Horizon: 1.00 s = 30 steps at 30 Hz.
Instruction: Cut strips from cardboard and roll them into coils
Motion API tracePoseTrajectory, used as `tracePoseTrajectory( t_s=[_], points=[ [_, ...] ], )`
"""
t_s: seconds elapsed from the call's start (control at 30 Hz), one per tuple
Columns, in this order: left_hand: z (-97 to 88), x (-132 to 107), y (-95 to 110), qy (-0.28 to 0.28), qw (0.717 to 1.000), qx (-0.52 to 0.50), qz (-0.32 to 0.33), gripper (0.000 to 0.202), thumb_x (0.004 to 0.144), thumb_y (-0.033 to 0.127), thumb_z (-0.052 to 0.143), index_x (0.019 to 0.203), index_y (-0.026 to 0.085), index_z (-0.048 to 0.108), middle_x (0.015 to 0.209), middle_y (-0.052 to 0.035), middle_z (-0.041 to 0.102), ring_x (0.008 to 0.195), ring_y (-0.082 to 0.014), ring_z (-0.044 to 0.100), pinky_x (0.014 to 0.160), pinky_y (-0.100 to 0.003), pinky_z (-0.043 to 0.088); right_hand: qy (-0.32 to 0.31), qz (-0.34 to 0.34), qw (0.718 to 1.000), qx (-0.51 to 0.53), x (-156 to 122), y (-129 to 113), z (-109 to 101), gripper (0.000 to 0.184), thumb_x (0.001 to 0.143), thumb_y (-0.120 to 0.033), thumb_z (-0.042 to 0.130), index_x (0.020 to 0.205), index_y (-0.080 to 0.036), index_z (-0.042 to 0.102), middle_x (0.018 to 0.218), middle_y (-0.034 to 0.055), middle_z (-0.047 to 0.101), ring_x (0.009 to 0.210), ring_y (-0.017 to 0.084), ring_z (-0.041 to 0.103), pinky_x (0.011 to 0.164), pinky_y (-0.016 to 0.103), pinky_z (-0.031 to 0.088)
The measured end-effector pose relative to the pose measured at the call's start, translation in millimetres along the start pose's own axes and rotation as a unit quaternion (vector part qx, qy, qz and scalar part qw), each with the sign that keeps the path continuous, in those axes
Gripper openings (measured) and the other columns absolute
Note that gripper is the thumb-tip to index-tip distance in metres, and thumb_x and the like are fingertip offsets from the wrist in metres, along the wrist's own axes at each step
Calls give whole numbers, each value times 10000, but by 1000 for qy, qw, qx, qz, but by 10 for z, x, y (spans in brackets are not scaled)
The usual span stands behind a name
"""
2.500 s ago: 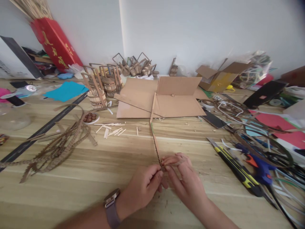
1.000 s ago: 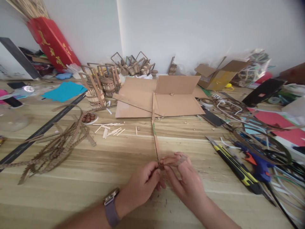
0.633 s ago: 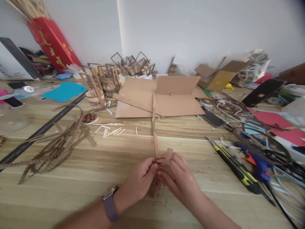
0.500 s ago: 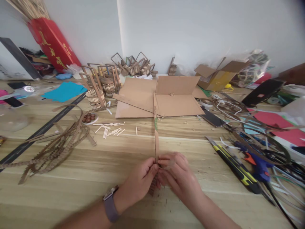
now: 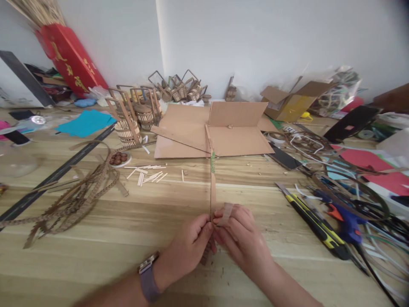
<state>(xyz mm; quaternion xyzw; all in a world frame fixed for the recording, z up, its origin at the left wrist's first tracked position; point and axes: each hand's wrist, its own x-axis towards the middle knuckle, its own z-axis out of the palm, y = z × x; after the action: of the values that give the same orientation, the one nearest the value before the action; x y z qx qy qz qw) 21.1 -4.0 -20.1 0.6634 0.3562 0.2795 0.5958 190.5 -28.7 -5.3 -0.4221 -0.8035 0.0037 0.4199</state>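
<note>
A long, narrow cardboard strip (image 5: 213, 183) with a green printed patch runs from the cardboard sheets down to my hands. My left hand (image 5: 191, 238) pinches its near end between thumb and fingers. My right hand (image 5: 239, 234) is closed at the same spot, gripping a thin paper layer (image 5: 227, 212) that curls back over its fingers from the strip. Below the hands, a ridged, corrugated part (image 5: 206, 257) of the strip shows, partly covered by the fingers. Small dark crumbs lie on the table under them.
Peeled corrugated strips (image 5: 79, 196) lie in a tangle at left, near short pale sticks (image 5: 150, 175) and a dish of brown balls (image 5: 119, 159). Small baskets (image 5: 128, 133) stand behind. A utility knife (image 5: 315, 221) and a blue glue gun (image 5: 347, 224) lie at right.
The strip's far part has swung slightly right. The thin layer in my right hand now curls more visibly over the fingers. Both hands stay in nearly the same place.
</note>
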Motion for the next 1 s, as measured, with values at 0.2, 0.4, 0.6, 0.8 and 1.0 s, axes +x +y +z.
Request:
tracePoseTrajectory(
  t_s=[0.2,0.4,0.6,0.8,1.0],
  points=[
    [15,-3,25,4,1000,-14,-13,361,978,453,390,956,153,589,712,-19,618,636,-153,585,608,-240,447,-1,8,999,-34,-39,-10,9,155,912,-118,507,944,-233,607,865,28,706,865,197,656,910,412,413],
    [18,-11,43,-10,1000,-14,-12,334,975,412,370,849,163,552,703,-21,614,598,-140,575,582,-231,449,6,28,999,-22,-35,-6,-10,168,896,-97,517,958,-240,579,875,16,717,873,187,672,903,390,413],
    [13,-25,88,-28,999,3,-29,306,967,390,382,968,145,565,721,-42,665,584,-142,592,547,-219,437,17,92,996,-6,-27,-9,-28,129,907,-146,517,926,-255,583,883,10,718,851,191,669,786,346,485],
    [6,-30,80,-30,999,-26,-4,348,957,456,444,998,142,589,773,-35,643,670,-147,594,620,-226,447,23,55,998,-12,-26,-29,-15,148,889,-119,511,963,-237,560,865,27,699,839,199,656,770,352,487],
    [9,13,-6,-2,998,-65,-6,408,960,514,442,1023,145,603,755,-18,624,641,-143,582,612,-236,443,-2,11,1000,-21,-35,-33,9,165,911,-108,503,992,-243,552,946,49,722,930,208,663,875,408,439]
  ],
)
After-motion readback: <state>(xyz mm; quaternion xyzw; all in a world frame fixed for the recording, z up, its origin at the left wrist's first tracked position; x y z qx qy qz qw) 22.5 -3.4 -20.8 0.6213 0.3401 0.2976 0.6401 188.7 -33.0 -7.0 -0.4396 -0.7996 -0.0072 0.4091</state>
